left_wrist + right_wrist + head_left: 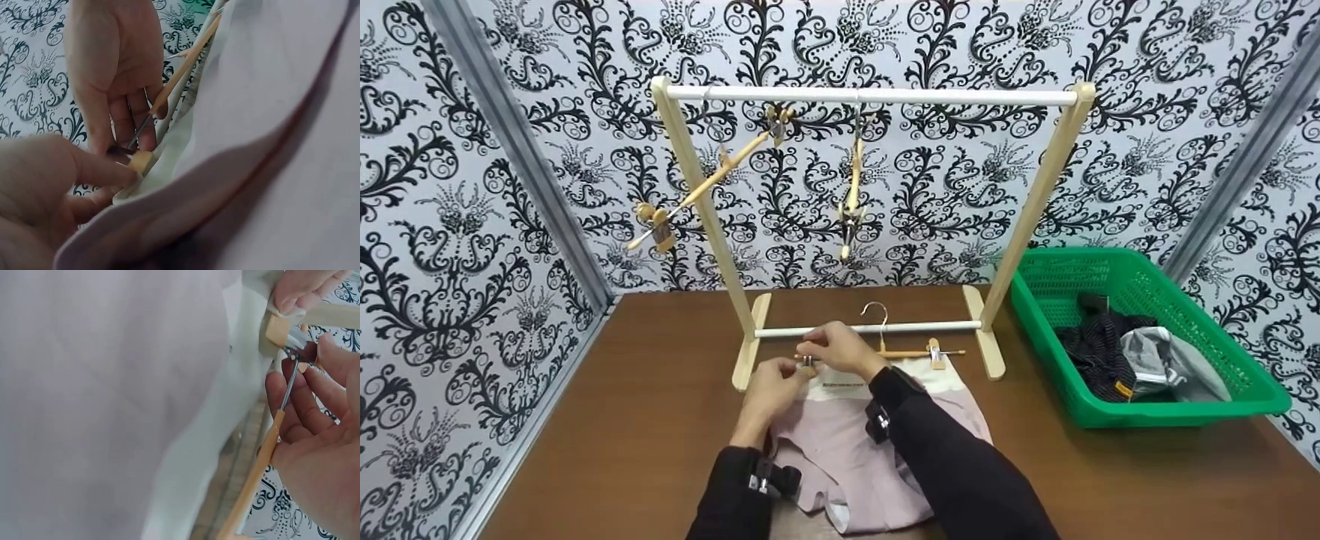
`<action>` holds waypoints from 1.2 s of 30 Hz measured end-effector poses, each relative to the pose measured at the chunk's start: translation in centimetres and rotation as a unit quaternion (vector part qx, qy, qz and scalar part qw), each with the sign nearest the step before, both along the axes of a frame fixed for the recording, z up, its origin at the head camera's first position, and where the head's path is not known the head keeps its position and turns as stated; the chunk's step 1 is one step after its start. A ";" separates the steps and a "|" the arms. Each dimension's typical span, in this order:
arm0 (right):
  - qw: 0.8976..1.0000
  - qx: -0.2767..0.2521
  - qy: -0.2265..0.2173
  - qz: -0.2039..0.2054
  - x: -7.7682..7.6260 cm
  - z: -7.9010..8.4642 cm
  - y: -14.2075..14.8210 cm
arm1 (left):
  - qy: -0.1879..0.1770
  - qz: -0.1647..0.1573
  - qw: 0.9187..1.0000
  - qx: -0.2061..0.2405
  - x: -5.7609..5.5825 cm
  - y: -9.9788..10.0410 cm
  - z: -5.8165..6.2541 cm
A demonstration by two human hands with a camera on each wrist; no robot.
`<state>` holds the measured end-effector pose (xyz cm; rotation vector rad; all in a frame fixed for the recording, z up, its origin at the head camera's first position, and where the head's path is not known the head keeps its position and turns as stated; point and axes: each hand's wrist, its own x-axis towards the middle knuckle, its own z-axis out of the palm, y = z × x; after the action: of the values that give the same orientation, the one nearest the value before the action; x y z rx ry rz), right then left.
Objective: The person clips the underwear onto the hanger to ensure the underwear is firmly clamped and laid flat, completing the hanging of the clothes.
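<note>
Head view: I see the right hand (844,351) pinching the left clip (808,365), left hand (772,386) pinching waistband (851,391) beside it. Pink garment (851,442) lies on table (637,405). Right clip (936,355) looks fastened; left, I'd say, unfinished. Hanger (905,353) not yet on rail (945,96).

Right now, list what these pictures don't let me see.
Head view: waistband print, too small to read.
Head view: part of the pink cloth, behind the right sleeve.
Head view: bottom of the basket, under clothes.
Left wrist view: left hand, cut by left edge.
</note>
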<state>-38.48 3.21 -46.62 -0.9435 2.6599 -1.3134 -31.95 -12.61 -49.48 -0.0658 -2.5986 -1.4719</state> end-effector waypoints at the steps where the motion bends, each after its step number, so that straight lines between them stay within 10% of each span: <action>1: 1.000 -0.002 -0.009 -0.001 0.0 0.2 0.1 | -0.002 -0.007 1.000 0.020 -0.1 0.0 0.0; 7: 0.998 -0.006 -0.055 0.006 -0.3 0.9 0.7 | -0.019 -0.013 0.992 0.128 -0.5 -0.1 -0.2; 36: 0.993 -0.114 -0.031 0.015 -1.1 1.2 2.2 | 0.009 -0.010 0.988 0.156 -0.8 -1.1 0.4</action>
<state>-39.57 5.45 -45.39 -0.9425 2.4777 -1.6371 -32.72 -13.70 -49.10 -0.0684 -2.3277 -1.8540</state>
